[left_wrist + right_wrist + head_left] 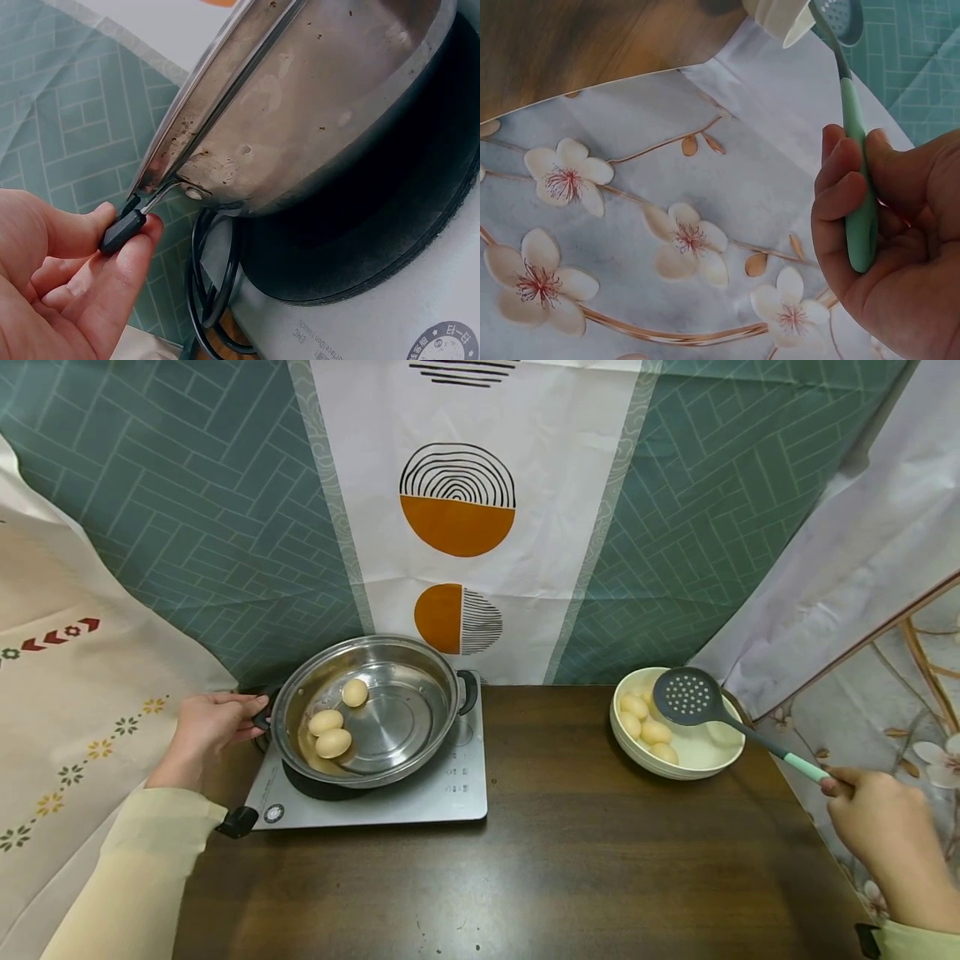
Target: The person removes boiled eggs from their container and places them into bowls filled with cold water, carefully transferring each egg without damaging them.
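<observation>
The skimmer (707, 703) slants with its perforated dark head over the back of the pale bowl (708, 747); whether it touches the rim is unclear. Its mint-green grip (859, 172) lies in the right hand (885, 827), whose fingers are curled closely round it. Several pale, egg-shaped pieces (656, 732) lie in the bowl's left side. Well apart to the left, the steel pan (405, 727) is on the silver hob (450, 797), three similar pieces (333, 744) towards its left wall. The left hand (213, 727) pinches the pan's black handle (124, 231) between thumb and fingers, near a looped black cable (194, 274). Hob and bowl stand on the brown worktop (555, 860), before a patterned cloth (457, 531).
</observation>
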Demonstrator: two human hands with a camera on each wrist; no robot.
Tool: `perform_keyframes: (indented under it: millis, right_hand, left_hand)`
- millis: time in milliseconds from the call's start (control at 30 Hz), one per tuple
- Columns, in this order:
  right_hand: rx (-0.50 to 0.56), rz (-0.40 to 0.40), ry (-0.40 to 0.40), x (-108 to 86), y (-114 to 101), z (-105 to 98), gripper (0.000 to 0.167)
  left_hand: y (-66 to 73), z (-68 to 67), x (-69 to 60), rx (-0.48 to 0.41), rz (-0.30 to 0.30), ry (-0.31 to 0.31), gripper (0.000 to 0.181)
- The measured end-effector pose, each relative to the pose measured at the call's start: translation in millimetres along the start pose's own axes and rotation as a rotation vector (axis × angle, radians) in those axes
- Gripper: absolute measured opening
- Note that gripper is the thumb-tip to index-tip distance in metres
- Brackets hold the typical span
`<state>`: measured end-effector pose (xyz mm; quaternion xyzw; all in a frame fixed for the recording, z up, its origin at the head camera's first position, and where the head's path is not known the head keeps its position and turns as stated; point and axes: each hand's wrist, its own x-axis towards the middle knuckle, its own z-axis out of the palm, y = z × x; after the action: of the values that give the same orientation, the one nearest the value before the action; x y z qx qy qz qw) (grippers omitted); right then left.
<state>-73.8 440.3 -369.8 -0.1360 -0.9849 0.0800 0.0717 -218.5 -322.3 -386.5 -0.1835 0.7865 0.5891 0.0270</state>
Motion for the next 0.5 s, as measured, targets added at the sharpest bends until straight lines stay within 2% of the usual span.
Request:
perform_keyframes:
  millis: [267,500]
  right_hand:
    - [0.034,0.01,-0.022,1.6,-6,-1,0.044]
    - [0.142,-0.031,-0.05,2.0,-29,-5,0.051]
  left_hand:
    - [-1.0,0.5,1.5,0.033,-0.002,0.017,0.009]
    - [-0.7,1.2,3.0,0.048,-0.008,0.025,0.02]
